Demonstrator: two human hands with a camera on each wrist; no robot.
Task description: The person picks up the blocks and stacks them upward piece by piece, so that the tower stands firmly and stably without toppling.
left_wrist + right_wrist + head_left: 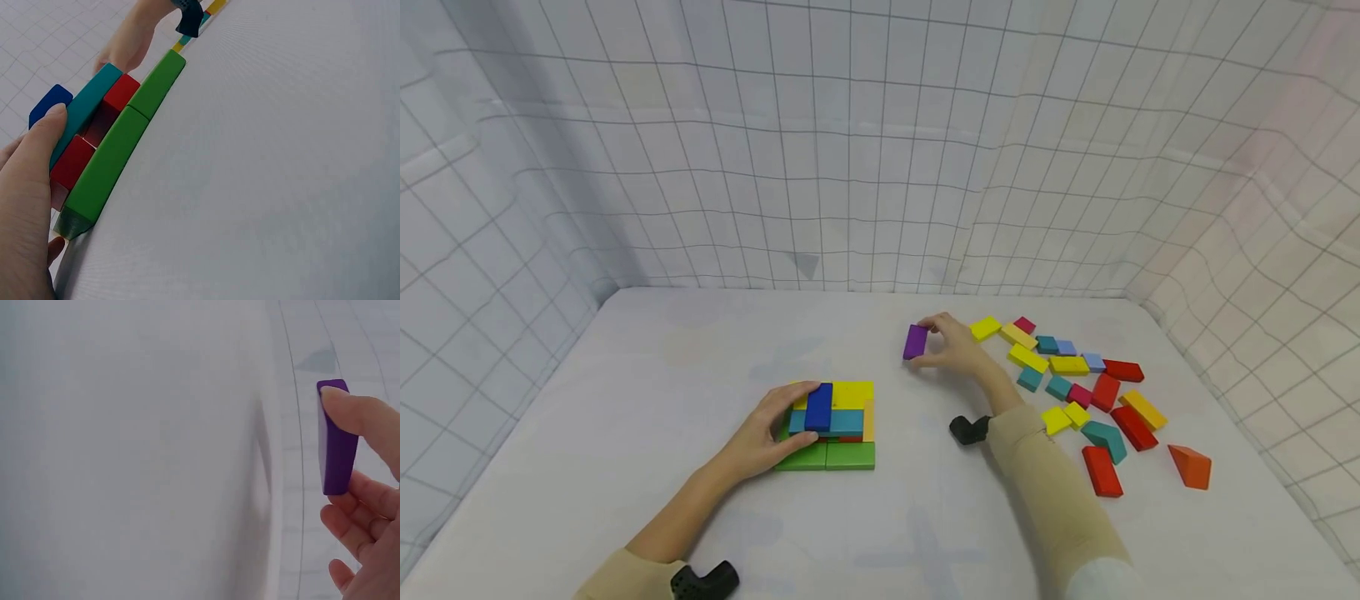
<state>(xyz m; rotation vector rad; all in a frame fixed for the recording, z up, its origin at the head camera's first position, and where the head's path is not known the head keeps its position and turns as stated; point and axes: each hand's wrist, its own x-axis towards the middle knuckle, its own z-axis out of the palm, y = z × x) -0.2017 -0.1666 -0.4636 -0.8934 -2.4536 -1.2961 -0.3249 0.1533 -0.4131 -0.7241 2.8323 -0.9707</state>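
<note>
Right hand (953, 348): I pinch the purple block (915, 342) by its ends — beyond the stack (851, 456), to its right.
Left hand (767, 432): I pinch the blue block (819, 407) atop that stack.
Care: light, even squeeze — nothing below should shift.

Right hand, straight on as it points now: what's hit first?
The right hand, past the purple block it holds, looks free across the white tabletop; the grid-lined sheet behind would probably come first, though depth is unclear.

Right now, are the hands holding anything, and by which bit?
The right hand pinches the purple block by its two ends; the left hand grips the dark blue block likewise.
</note>
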